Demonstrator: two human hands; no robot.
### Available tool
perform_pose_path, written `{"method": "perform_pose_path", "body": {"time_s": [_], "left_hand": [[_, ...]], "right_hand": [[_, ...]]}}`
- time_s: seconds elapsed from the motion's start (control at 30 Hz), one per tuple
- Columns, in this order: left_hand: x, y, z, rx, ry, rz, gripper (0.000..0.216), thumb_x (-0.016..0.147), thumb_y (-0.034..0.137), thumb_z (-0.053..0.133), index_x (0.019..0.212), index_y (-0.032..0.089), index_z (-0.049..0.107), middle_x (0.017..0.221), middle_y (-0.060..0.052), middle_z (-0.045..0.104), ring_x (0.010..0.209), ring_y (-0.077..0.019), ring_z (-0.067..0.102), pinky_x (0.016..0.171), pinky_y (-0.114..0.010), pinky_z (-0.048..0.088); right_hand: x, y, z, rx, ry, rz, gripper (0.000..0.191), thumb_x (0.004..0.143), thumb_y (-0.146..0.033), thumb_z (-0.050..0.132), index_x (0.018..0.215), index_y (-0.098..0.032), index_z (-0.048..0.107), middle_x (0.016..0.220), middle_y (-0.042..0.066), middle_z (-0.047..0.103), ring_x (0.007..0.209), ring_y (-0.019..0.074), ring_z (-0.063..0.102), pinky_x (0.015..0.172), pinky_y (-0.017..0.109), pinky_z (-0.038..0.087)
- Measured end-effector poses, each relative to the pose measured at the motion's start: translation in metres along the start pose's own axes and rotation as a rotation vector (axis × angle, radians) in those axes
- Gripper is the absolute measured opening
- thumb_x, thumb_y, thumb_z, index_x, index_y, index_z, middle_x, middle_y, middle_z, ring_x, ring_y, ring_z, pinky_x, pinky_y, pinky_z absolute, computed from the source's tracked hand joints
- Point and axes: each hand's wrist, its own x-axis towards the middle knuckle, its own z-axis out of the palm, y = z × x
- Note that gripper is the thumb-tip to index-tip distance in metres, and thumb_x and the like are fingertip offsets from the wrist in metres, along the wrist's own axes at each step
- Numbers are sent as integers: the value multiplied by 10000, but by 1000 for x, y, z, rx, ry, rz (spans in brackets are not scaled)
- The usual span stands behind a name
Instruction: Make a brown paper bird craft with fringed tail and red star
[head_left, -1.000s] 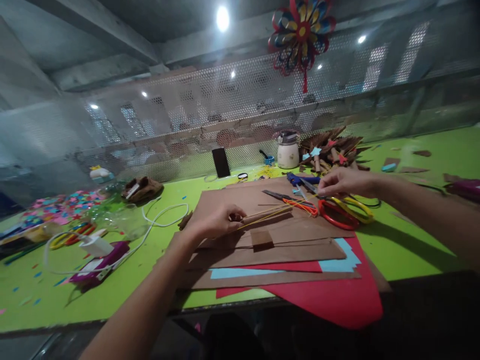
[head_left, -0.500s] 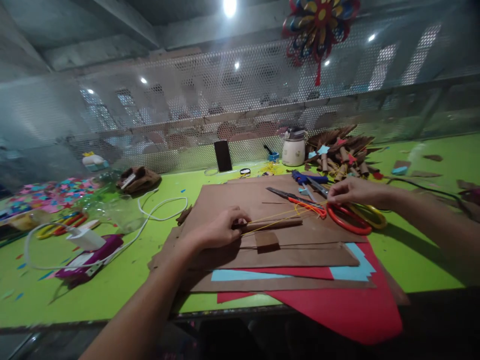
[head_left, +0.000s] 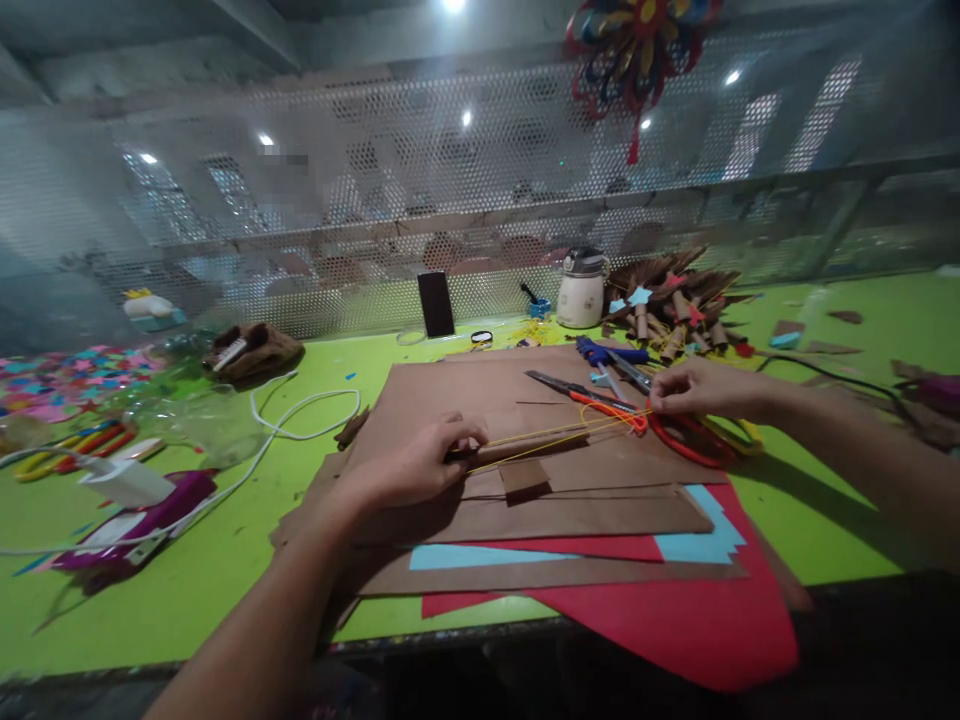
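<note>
My left hand (head_left: 411,463) is closed on the near end of a rolled brown paper stick (head_left: 525,446) lying on a stack of brown paper sheets (head_left: 525,510). A yellow rubber band (head_left: 559,436) runs taut from that end to my right hand (head_left: 694,388), which pinches its far end. My right hand hovers over red and yellow scissors (head_left: 694,440). A small brown paper square (head_left: 523,476) rests just below the stick.
Red (head_left: 675,625) and light blue paper (head_left: 694,540) stick out under the brown sheets at the green table's (head_left: 187,590) front edge. Behind lie a blue glue gun (head_left: 607,355), a white jar (head_left: 581,290), a pile of brown paper rolls (head_left: 675,300) and a dark phone (head_left: 436,303). At left are a white cable (head_left: 300,425), a purple tool (head_left: 142,520) and confetti.
The view has shifted slightly left and down. My right hand has kept the band stretched and moved a little; my left hand stays on the stick's end.
</note>
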Motion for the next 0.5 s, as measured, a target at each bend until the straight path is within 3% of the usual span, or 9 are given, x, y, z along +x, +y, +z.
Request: {"method": "perform_pose_path", "body": {"time_s": [0.13, 0.5], "left_hand": [[-2, 2, -2, 24, 3, 10, 318, 842, 230, 416, 1121, 264, 563, 994, -16, 578, 878, -150, 542, 781, -238, 404], [-7, -4, -2, 53, -49, -30, 354, 867, 313, 388, 1189, 350, 531, 1017, -17, 542, 829, -154, 560, 740, -240, 418]], "right_hand": [[5, 2, 1, -116, 12, 15, 193, 697, -347, 559, 669, -161, 601, 560, -12, 563, 529, 125, 487, 509, 222, 345], [4, -9, 2, -272, 81, 19, 234, 685, -378, 535, 646, -157, 602, 573, -3, 567, 546, 128, 487, 510, 227, 333]]}}
